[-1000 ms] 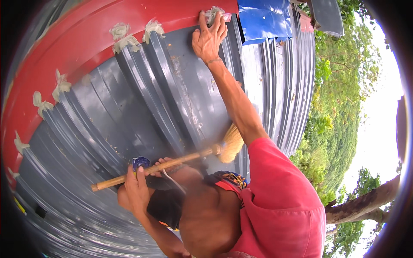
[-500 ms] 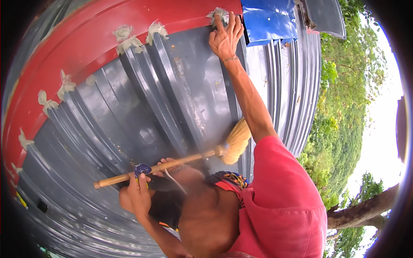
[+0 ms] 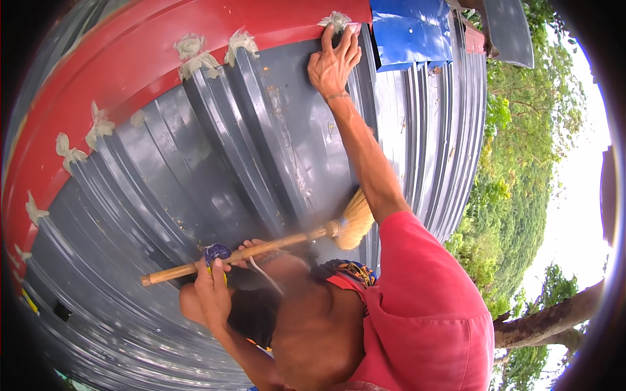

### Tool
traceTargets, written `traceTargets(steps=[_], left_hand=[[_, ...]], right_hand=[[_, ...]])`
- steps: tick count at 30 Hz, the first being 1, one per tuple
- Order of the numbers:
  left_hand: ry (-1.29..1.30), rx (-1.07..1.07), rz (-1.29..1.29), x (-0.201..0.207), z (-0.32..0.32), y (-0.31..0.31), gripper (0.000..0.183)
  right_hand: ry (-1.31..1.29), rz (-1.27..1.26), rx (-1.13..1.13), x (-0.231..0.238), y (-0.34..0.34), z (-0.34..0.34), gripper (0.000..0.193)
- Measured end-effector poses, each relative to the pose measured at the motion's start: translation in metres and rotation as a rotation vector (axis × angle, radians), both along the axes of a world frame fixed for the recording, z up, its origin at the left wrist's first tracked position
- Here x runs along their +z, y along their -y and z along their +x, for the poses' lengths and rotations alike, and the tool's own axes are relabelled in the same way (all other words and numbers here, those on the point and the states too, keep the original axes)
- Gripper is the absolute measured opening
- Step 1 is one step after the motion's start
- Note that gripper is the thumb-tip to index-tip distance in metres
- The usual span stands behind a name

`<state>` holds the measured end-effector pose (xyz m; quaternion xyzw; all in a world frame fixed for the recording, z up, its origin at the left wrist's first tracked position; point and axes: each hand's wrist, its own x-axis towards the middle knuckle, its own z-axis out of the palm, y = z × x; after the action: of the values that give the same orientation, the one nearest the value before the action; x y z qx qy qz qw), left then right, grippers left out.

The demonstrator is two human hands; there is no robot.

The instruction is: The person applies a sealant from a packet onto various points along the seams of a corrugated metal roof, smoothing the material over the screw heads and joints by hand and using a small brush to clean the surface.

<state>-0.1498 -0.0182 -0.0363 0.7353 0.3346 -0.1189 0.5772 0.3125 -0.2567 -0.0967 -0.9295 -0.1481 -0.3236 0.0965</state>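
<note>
My right hand (image 3: 334,68) reaches out to the top edge of the grey metal roofing, fingers spread, tips touching a whitish sealant patch (image 3: 336,21) at the edge of the red flashing (image 3: 287,19). A small pale spot shows at its fingertips; I cannot tell what it is. My left hand (image 3: 212,287) is low at the left, closed around a small dark blue and yellow piece smeared with white (image 3: 217,253). Beside those fingers passes the wooden handle of a broom (image 3: 280,242), its straw bristles (image 3: 355,225) near my right forearm.
More sealant lumps (image 3: 195,55) line the flashing where the roof ribs meet it. A blue metal sheet (image 3: 411,32) lies right of my right hand. My bent bare knee (image 3: 319,332) is at the lower middle. Trees (image 3: 508,195) and a trunk (image 3: 554,316) stand beyond the right edge.
My right hand has shifted slightly left and down, and its fingers have moved from over the sealant patch toward its lower right edge. The left hand and broom are nearly still.
</note>
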Motion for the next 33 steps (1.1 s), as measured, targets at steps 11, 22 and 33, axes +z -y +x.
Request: traceTargets(steps=[11, 22, 33], left_hand=[[0.015, 0.02, 0.002, 0.006, 0.008, 0.0, 0.029], [0.07, 0.371, -0.045, 0.016, -0.039, -0.034, 0.032], [0.211, 0.919, 0.044, 0.01, -0.139, -0.051, 0.038]], right_hand=[[-0.316, 0.304, 0.513, 0.069, -0.093, -0.143, 0.081], [-0.604, 0.233, 0.529, 0.035, -0.048, -0.221, 0.083], [-0.64, 0.235, 1.008, 0.036, -0.135, -0.283, 0.09]])
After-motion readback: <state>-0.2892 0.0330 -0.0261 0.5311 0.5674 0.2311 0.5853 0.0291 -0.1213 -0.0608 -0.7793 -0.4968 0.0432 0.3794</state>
